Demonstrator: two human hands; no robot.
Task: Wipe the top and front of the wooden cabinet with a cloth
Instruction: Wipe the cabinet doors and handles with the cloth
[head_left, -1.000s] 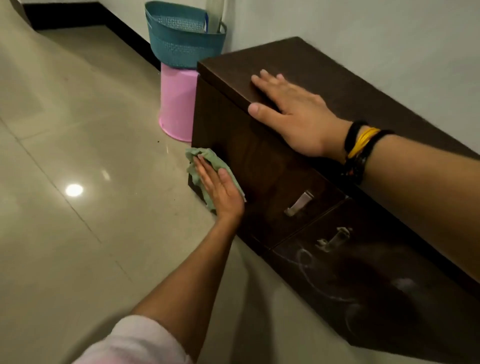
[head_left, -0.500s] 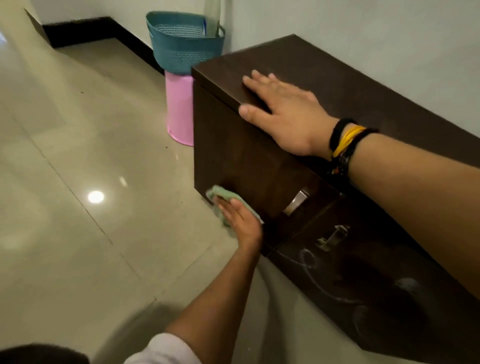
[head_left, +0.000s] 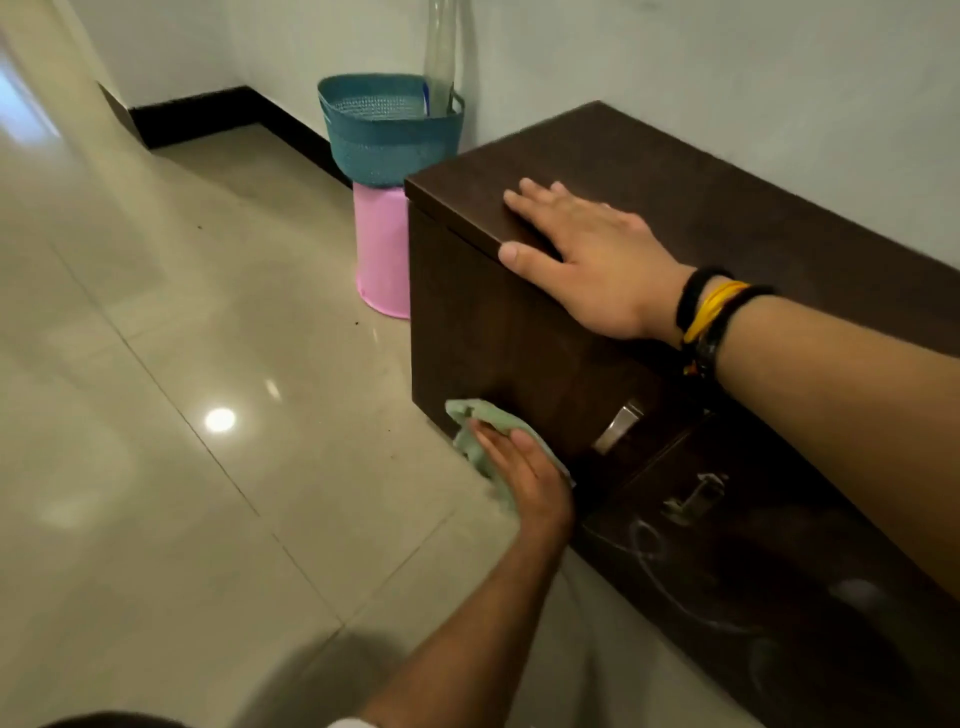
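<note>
Partly hidden cloth (head_left: 480, 415), left hand (head_left: 524, 475) covering

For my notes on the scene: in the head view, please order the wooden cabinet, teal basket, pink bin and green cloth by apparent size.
1. wooden cabinet
2. teal basket
3. pink bin, partly hidden, so close to the basket
4. green cloth, partly under the left hand

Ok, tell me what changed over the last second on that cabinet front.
The left hand slid the green cloth down the cabinet front and toward the near door handle, ending low on the door, cloth pressed flat throughout. The right hand stayed flat on the top's front edge; nothing was picked up or released.
</note>
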